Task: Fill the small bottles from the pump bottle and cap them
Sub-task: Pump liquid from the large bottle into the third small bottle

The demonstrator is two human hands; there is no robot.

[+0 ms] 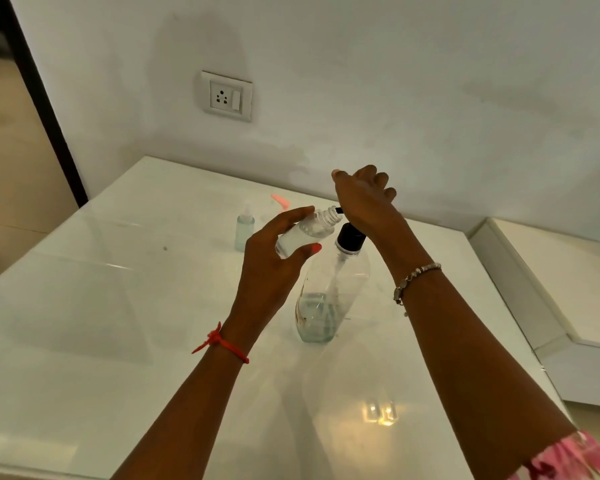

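Both hands are raised over the middle of a white glossy table (118, 306). The left hand (274, 258) is curled round a small clear bottle (305, 233), which is held tilted with its open threaded neck set against the black nozzle (339, 210) of the pump bottle (329, 292). The right hand (361, 199) is bent down at the wrist and its heel is laid on the pump head, with the fingers loosely bent and nothing gripped. Wide bare tabletop is seen to the left and toward the near edge. The far edge is met by a wall. The pump bottle is stood upright between the forearms, with liquid low inside. A second small bottle (245, 226), capped, is stood farther back on the left, with a pink object (280, 201) just beyond it.
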